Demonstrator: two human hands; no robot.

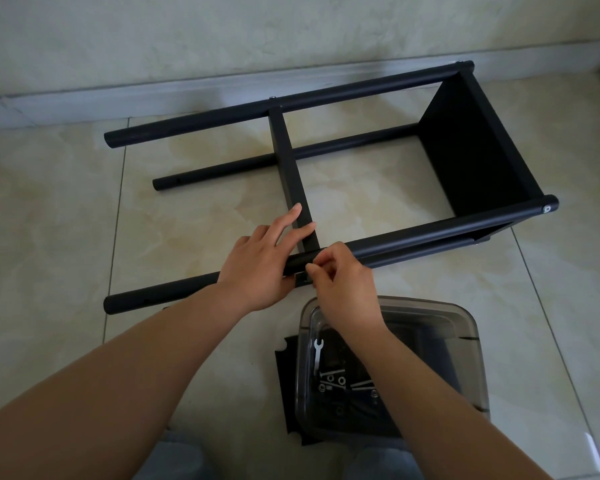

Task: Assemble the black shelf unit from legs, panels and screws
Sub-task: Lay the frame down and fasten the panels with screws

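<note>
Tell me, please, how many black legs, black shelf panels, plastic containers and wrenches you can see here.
Black legs: 4, e.g. the near upper leg under the hands
Black shelf panels: 2, middle panel and end panel
Clear plastic container: 1
Wrench: 1
Total: 8

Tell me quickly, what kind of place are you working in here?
Probably a room at home, working on the floor: glossy beige floor tiles, a pale wall with a skirting board, and the half-built shelf unit lying beside a clear tub of screws.
</note>
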